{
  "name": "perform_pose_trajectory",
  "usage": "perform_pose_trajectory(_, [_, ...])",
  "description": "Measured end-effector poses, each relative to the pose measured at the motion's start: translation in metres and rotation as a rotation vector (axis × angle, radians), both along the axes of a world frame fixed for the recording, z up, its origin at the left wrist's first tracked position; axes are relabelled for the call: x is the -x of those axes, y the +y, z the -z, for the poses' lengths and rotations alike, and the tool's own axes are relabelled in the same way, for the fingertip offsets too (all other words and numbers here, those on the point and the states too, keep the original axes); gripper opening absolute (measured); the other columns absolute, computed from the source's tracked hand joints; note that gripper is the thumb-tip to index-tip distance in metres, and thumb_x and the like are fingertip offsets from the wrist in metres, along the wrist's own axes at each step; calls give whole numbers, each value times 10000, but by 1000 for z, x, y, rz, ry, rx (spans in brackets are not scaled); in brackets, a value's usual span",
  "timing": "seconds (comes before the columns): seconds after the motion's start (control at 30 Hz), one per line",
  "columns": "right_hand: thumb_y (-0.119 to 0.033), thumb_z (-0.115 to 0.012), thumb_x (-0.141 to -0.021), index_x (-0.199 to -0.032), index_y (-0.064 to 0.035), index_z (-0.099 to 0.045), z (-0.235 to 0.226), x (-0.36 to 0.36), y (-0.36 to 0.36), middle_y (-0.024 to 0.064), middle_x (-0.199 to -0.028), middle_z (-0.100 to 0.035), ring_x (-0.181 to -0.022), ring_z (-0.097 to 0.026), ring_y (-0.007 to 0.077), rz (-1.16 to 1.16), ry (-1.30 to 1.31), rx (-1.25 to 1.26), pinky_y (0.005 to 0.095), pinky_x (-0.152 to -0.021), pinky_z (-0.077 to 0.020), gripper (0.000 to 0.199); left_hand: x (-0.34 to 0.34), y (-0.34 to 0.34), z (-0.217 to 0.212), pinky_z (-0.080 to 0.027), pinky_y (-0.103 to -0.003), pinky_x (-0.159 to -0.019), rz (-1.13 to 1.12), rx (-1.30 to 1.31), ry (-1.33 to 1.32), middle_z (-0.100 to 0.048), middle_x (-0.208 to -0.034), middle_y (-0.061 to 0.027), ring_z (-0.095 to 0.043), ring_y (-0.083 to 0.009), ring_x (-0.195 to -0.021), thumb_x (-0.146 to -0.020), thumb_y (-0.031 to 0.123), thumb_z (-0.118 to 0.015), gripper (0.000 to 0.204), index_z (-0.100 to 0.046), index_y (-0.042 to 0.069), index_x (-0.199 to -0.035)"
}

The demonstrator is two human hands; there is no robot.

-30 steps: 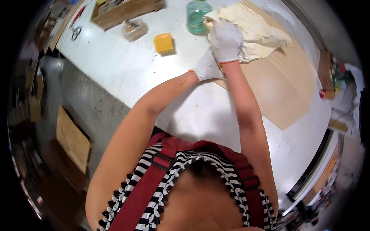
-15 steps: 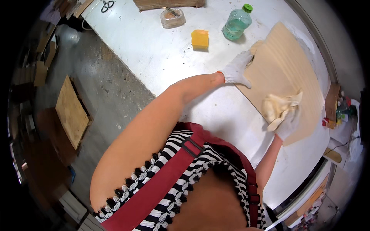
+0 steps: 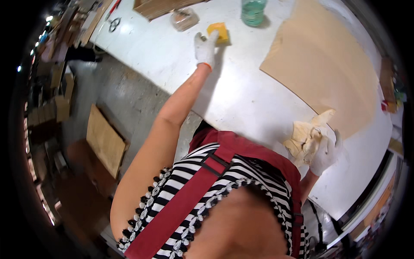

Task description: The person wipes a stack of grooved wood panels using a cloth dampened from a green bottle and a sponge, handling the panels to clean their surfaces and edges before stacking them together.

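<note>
My left hand (image 3: pixel 205 49), in a white knit glove with an orange cuff edge, reaches over the far part of the white table. Its fingers are apart, and one overlaps the near left side of a yellow sponge-like block (image 3: pixel 221 31); whether it touches cannot be made out. Close to the table's front edge, my right hand (image 3: pixel 324 154), gloved too, grips a crumpled cream cloth (image 3: pixel 302 137). The cloth's upper end overlaps the front edge of a broad, curved beige sheet (image 3: pixel 321 60) lying flat on the right.
Beyond the block are a clear plastic tub (image 3: pixel 184 20), a brown cardboard piece (image 3: pixel 157 7) and a bottle of green liquid (image 3: pixel 252 14), cut off by the frame. Scissors (image 3: pixel 114 24) lie far left on the table (image 3: pixel 241 86). A wooden board (image 3: pixel 105 140) is by the floor.
My left hand has left the beige sheet and moved left to the yellow block. My right hand has drawn the cloth toward me, to the sheet's front edge. The view has shifted.
</note>
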State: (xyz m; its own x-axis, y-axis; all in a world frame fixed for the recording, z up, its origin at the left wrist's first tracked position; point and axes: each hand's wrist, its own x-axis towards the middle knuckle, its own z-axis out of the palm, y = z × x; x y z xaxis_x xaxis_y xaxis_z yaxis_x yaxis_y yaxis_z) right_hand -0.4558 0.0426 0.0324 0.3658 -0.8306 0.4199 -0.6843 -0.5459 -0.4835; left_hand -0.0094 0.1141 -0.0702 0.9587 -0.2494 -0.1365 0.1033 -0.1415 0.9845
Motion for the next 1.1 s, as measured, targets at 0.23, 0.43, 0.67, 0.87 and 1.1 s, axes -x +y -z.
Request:
perform_pose_trajectory(0.23, [-184,-727,-787,-1030,-47,-682,12,-92,-8,157,-1108,-645,-1044,-595,334,-257,-68,-8,415,-905,-474,283,-35,15,34,-496,-318,-885,222,-7,-90,-555,-1201,-141,-575,-202,-1024,-805,216,-777,786,-355,-61,-1408])
perform_pose_trajectory(0.43, [-328,-780,-757,-1357,-26,-478,49,-177,2,200,-1203,-607,-1076,-600,358,-236,-292,-402,414,-917,-490,736,56,11,-31,-488,-313,-895,322,349,326,-543,-1220,-156,-584,-215,-1029,-858,161,-710,771,-285,-49,-1467])
perform_pose_trajectory(0.67, [-280,-774,-770,-1421,22,-384,25,-177,-21,234,-1238,-576,-1109,-601,330,-203,-601,-610,373,-953,-480,817,176,-25,-73,-443,-308,-981,544,478,353,-470,-1291,-143,-517,-202,-1162,-858,42,-644,789,-196,-30,-1504])
perform_pose_trajectory(0.87, [-126,-703,-827,-1391,60,-383,-21,-137,-89,192,-1272,-552,-1132,-565,226,-120,-842,-582,343,-912,-502,674,144,-68,-51,-276,-364,-1145,597,87,-278,-293,-1500,-254,-315,-305,-1396,-708,216,-818,1086,-133,-97,-1491])
perform_pose_trajectory(1.1, [-294,-762,-754,-1252,52,-544,-60,-185,-167,207,-1139,-628,-1046,-612,253,-165,-227,-356,337,-875,-499,645,125,-117,-26,-333,-404,-1092,778,31,-260,-468,-1340,-224,-419,-385,-1256,-664,271,-834,891,-394,-29,-1379])
